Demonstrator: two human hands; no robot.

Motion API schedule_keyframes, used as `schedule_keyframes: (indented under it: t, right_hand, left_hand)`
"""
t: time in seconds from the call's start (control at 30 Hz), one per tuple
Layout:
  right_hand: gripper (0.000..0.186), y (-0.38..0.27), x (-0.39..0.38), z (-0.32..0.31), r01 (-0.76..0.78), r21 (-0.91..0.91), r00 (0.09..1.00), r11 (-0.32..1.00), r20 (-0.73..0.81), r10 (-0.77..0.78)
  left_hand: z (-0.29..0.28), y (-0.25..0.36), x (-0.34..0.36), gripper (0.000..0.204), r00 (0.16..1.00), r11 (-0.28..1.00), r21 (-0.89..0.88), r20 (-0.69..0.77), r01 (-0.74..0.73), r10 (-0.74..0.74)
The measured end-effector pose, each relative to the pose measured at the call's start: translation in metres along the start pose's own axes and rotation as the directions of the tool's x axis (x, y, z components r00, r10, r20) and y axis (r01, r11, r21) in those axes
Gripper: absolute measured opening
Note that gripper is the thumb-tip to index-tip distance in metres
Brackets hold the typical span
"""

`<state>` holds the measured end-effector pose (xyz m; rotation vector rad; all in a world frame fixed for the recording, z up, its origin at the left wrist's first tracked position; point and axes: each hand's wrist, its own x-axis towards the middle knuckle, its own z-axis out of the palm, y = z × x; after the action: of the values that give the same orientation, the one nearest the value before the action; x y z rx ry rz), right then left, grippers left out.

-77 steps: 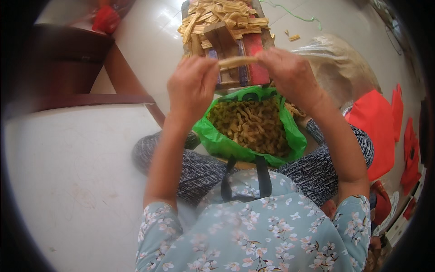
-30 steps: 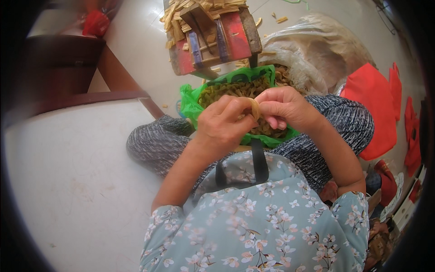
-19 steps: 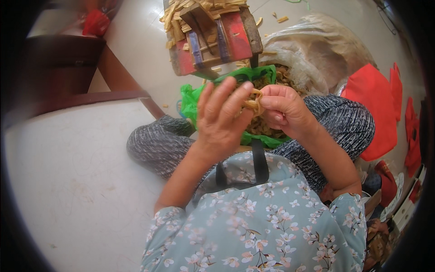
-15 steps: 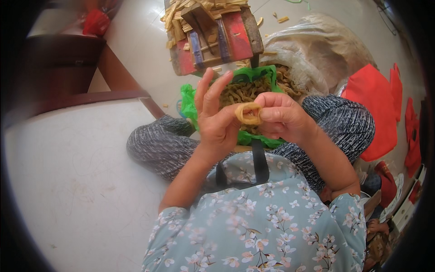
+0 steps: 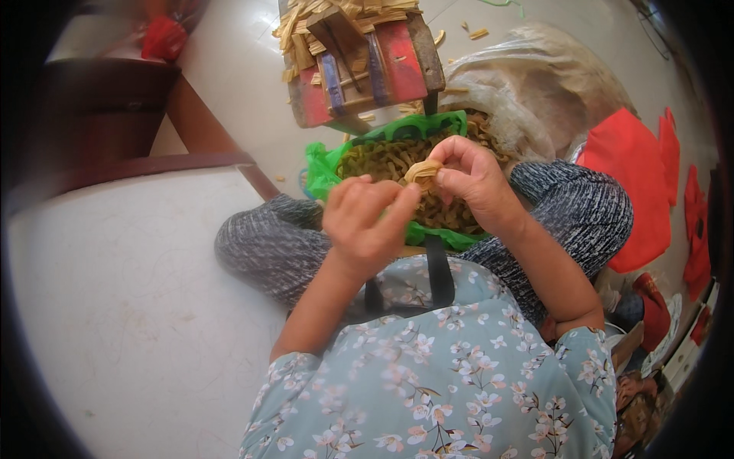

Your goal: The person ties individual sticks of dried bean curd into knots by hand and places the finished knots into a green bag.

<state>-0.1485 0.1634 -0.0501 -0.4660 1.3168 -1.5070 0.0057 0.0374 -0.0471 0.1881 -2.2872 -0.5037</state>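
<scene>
My right hand (image 5: pixel 478 183) is closed in a pinch on a small pale-yellow folded strip (image 5: pixel 422 174), held above an open green bag. My left hand (image 5: pixel 367 218) is just to the left of the strip, slightly blurred. One of its digits points up toward the strip's lower edge, while the others are half curled and apart, with nothing visible in them. Whether that digit touches the strip, I cannot tell. Inside the green plastic bag (image 5: pixel 321 164), between my knees, lie many brownish-green curled pieces (image 5: pixel 367 161).
Beyond the bag stands a low red wooden stand (image 5: pixel 397 61) with a wooden block (image 5: pixel 336 34) and piled yellow strips (image 5: pixel 298 23). A large translucent sack (image 5: pixel 550 76) is at the far right, beside red bags (image 5: pixel 631 191). A white-topped table (image 5: pixel 138 291) fills the left.
My left hand has drawn off the looped strip, its raised fingers curling down. The strip, now looking flatter, stays in my right hand, which has tilted upward.
</scene>
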Motion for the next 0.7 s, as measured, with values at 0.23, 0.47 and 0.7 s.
schedule_keyframes:
  t: [0.23,0.47,0.7]
  right_hand:
    - [0.025,0.004,0.000,0.000,-0.095,0.220,0.993,0.971,0.085,0.078]
    - [0.036,0.018,-0.006,0.011,0.122,0.003,0.993,0.993,-0.004,-0.122]
    - [0.022,-0.014,-0.015,0.000,0.237,-0.627,0.971,0.742,0.179,-0.158]
  left_hand:
    - [0.012,0.004,-0.010,0.014,0.962,0.927,-0.257,0.097,0.272,-0.255]
    - [0.004,0.004,-0.005,0.014,0.649,0.481,-0.436,0.492,0.761,-0.581]
    - [-0.003,-0.002,-0.009,0.011,0.469,0.062,-0.555,0.631,0.829,-0.619]
